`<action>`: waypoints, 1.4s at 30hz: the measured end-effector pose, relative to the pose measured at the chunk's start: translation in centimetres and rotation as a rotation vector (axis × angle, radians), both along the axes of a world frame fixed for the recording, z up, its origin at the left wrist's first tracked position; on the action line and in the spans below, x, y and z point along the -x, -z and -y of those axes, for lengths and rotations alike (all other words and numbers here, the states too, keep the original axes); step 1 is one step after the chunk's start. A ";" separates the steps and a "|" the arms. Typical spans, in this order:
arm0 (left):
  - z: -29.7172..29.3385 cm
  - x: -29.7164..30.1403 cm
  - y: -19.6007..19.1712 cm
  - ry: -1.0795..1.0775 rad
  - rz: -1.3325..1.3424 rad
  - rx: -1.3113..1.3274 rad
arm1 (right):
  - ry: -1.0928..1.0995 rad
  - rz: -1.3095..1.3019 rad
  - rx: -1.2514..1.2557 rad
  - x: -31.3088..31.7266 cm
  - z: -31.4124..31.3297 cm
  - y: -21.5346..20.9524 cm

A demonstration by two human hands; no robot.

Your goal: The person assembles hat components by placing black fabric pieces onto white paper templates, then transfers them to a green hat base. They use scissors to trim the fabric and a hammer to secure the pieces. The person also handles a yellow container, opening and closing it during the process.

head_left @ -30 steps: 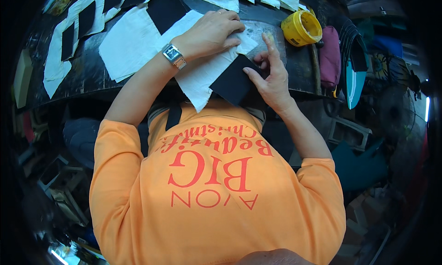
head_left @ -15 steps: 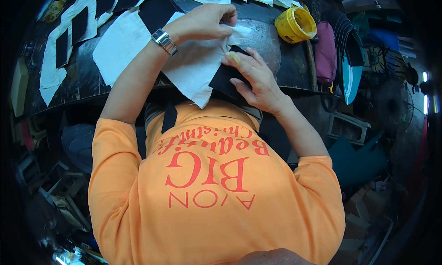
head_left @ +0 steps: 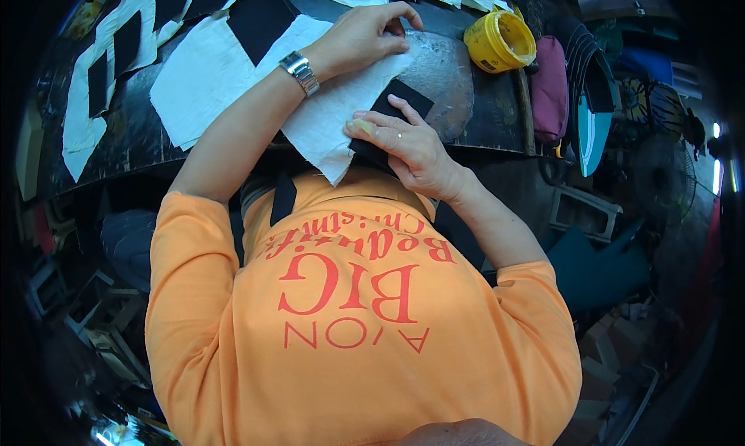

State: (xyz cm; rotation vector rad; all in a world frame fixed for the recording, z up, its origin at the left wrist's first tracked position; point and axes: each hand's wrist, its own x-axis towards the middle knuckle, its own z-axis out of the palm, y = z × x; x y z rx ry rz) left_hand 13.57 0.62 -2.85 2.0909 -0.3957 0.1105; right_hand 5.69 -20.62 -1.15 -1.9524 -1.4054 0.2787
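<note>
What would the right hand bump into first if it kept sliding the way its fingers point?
The right hand points up and left across the black piece. Going on, it would probably meet the white fabric sheet first, then the left hand pressing on it.

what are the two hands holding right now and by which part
The left hand presses flat on the far edge of the white cloth piece. The right hand pins the black piece at its near edge.

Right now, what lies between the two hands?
In the head view, a white cloth sheet spans from left hand to right hand, which presses a black piece.
</note>
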 end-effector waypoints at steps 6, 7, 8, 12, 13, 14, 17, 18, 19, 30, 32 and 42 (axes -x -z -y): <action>-0.7 0.0 0.3 0.010 0.043 -0.028 | 0.202 -0.452 -0.360 -2.1 1.0 -1.0; -0.9 0.0 0.2 0.016 0.026 -0.009 | 0.299 -0.321 -0.338 -3.0 1.2 -1.1; -1.1 0.0 0.1 0.018 0.009 0.007 | 0.386 -0.184 -0.320 -4.0 1.5 -1.1; -2.5 0.2 -0.3 0.035 0.069 -0.136 | 0.463 0.109 -0.107 -7.0 1.7 -0.1; -2.8 0.2 -0.4 0.040 0.042 -0.112 | 0.466 0.209 -0.032 -7.3 1.6 0.3; -3.1 0.2 -0.4 0.039 0.017 -0.093 | 0.467 0.301 0.031 -7.4 1.5 0.6; -3.4 0.3 -0.4 0.044 -0.011 -0.047 | 0.513 0.582 0.235 -7.0 1.0 1.1; -3.5 0.3 -0.5 0.049 -0.007 -0.035 | 0.533 0.651 0.272 -6.8 0.8 1.1; -3.5 0.3 -0.5 0.043 -0.013 -0.037 | 0.552 0.711 0.314 -6.7 0.6 1.1; -4.1 0.4 -1.9 0.039 0.005 0.040 | 0.361 0.817 0.387 -7.9 1.4 -0.3; -4.0 0.4 -1.6 0.045 -0.010 -0.036 | 0.261 0.778 0.392 -8.2 1.8 -0.6; -3.9 0.6 -1.0 0.002 0.000 -0.109 | 0.385 0.259 -0.002 -9.7 0.4 -1.5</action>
